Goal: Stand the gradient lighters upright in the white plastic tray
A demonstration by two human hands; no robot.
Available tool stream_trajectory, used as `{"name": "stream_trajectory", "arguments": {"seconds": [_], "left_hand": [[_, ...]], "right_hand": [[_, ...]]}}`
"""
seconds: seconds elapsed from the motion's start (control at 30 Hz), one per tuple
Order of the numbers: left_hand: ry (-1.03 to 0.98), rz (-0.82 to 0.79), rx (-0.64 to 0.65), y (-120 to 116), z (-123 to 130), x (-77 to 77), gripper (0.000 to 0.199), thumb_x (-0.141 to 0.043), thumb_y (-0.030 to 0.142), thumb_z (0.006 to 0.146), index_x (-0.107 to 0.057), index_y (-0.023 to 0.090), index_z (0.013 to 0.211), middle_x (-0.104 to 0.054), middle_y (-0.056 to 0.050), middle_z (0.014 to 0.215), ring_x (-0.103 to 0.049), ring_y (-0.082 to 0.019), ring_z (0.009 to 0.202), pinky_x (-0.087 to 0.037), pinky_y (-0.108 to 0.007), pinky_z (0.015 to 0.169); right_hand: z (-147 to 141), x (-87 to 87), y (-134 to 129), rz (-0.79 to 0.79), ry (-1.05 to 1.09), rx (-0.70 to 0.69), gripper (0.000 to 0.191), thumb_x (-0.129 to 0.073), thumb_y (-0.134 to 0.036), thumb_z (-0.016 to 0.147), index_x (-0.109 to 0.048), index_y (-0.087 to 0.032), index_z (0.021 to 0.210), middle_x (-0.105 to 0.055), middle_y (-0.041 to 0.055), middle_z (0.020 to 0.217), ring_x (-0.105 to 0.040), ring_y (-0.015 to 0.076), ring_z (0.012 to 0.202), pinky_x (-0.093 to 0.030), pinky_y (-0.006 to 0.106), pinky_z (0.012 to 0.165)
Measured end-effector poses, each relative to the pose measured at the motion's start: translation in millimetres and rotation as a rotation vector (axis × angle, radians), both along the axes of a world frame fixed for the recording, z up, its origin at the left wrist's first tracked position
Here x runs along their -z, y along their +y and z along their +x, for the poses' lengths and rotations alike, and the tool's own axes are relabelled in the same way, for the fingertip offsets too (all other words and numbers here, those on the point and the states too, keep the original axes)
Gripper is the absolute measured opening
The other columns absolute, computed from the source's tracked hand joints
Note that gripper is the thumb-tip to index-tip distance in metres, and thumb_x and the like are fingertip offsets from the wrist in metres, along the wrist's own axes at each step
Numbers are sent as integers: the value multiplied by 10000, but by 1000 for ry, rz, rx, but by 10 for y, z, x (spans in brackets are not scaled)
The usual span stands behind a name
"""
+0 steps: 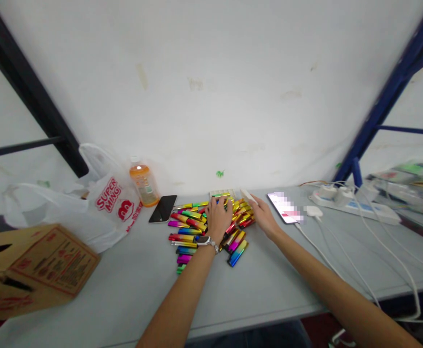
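Many shiny multicoloured lighters [186,238] lie in a heap on the grey table [132,280]. My left hand [218,217], with a watch and bracelet on its wrist, reaches over the middle of the heap with its fingers spread, touching the lighters at the back; whether it grips one is hard to tell. Behind it, a pale tray or box [215,193] stands partly hidden near the wall. My right hand [264,215] is closed around a white flat object [247,196] at the right edge of the heap.
Left of the heap are a black phone [163,209], an orange bottle [144,183], a white plastic bag [106,208] and a cardboard box [52,266]. To the right lie a lit phone [286,208], a white power strip [356,208] and white cables.
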State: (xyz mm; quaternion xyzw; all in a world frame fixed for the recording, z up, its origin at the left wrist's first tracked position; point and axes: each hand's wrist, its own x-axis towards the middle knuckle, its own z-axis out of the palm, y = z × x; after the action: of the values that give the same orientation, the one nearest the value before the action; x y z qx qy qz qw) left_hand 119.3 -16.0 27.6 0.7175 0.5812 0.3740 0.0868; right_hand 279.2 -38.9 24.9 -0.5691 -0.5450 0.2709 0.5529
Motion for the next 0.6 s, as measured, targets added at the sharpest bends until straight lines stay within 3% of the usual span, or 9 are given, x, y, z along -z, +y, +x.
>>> {"name": "stream_trajectory", "arguments": {"seconds": [0.23, 0.37, 0.47, 0.6], "left_hand": [[107, 33, -7, -54, 17, -13, 309, -440, 402, 957, -642, 234, 1118, -611, -131, 1143, -544, -316, 1135, -373, -523, 1037], [129, 135, 21, -55, 52, -34, 281, -452, 374, 951, -646, 229, 1093, -626, -129, 1193, -521, -312, 1184, -267, -544, 1128], [182, 220, 175, -51, 129, -71, 316, -480, 389, 936, -619, 233, 1172, -598, -123, 1313, -473, -300, 1278, -152, -532, 1191], [318, 141, 422, -55, 283, -85, 461, -593, 404, 848, -574, 217, 1269, -600, -143, 1336, -478, -315, 1292, -168, -520, 1192]], "right_hand": [[130, -65, -56, 80, -105, -15, 479, -469, -448, 909, -669, -200, 1268, -659, 93, 1281, -560, 266, 1215, -354, 438, 1111], [143, -105, -76, 75, -104, -49, 486, -484, -469, 906, -672, -199, 1264, -663, 88, 1269, -555, 267, 1222, -351, 433, 1114], [109, -96, -68, 31, 9, -72, 523, -490, -497, 891, -656, -192, 1283, -664, 81, 1283, -552, 272, 1236, -366, 440, 1106], [47, -78, -55, 56, 103, -121, 490, -502, -484, 886, -670, -203, 1250, -666, 64, 1296, -561, 265, 1242, -379, 438, 1105]]}}
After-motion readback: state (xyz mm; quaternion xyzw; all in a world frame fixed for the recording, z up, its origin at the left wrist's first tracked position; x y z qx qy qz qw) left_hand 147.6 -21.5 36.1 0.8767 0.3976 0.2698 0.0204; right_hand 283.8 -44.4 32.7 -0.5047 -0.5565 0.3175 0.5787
